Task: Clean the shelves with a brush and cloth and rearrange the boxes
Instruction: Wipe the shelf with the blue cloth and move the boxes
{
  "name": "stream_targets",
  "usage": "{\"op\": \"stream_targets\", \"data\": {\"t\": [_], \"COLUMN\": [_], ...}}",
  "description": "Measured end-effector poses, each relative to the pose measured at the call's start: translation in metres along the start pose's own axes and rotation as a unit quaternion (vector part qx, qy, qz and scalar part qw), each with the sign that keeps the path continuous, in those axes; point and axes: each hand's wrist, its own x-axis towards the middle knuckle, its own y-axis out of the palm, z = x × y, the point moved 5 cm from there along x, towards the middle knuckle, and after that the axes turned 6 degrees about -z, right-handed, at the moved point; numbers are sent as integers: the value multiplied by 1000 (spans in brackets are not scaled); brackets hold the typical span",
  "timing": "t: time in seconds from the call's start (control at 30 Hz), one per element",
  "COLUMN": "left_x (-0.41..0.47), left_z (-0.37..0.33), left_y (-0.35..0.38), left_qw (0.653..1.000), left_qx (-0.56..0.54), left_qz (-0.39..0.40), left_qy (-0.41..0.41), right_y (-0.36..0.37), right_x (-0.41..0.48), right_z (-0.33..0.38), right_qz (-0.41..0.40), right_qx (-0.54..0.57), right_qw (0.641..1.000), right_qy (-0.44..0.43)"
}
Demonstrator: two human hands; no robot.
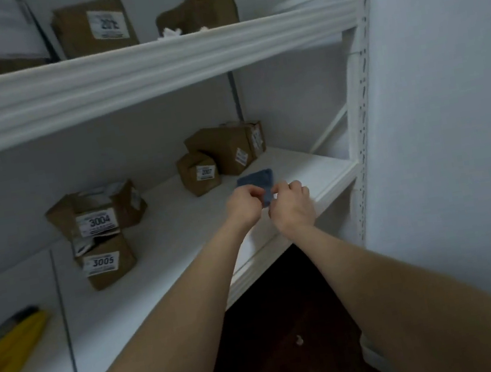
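Note:
A folded blue cloth is held over the right part of the white middle shelf. My left hand and my right hand both pinch its near edge with curled fingers. Brown boxes stand on this shelf: one labelled 3004 stacked on one labelled 3005 at the left, and a small box beside a larger box behind the cloth. A yellow brush lies at the far left of the shelf.
The upper shelf carries three more brown boxes and white scraps. A perforated white upright and a wall bound the right side. White scraps lie on the dark floor below.

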Motion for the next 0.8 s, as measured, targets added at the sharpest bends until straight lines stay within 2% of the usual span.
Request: {"op": "stream_targets", "data": {"t": [0.2, 0.33, 0.53, 0.67, 0.8], "left_x": [65, 89, 87, 56, 16], "left_z": [75, 93, 82, 93, 112], "left_y": [-24, -24, -34, -69, -106], "left_qw": [998, 994, 994, 994, 992], "left_qx": [2, 11, 89, 96, 96], "left_qz": [-26, -26, -8, -39, -62], "left_qy": [-50, -102, -60, -45, -51], "right_y": [71, 87, 94, 96, 85], "right_x": [29, 50, 60, 21, -29], "right_z": [38, 46, 68, 89, 106], "right_qz": [-9, -5, 2, -2, 27], "right_qx": [-18, -43, -22, 5, 6], "right_qw": [999, 997, 998, 997, 996], "right_qy": [-48, -63, -54, -73, -89]}}
